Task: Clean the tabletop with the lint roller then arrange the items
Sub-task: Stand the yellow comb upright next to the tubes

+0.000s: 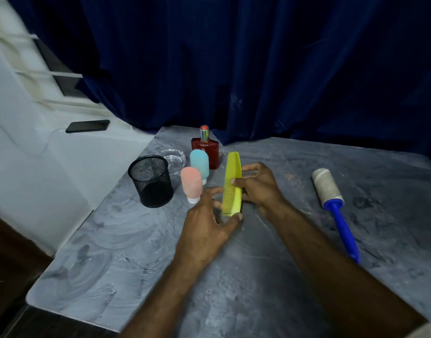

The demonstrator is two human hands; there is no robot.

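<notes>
Near the middle of the desk (258, 276), we grip the yellow comb (232, 185) with both hands: right hand (259, 187) pinching its middle, left hand (209, 223) loosely curled at its near end. Toward the right edge, the lint roller (331, 198) lies flat, well apart.

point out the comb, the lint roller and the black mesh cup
comb (234, 176), head view, on its yellow spine
lint roller (328, 187), head view, on the sticky roll
black mesh cup (152, 184), head view, on its outer wall
</notes>
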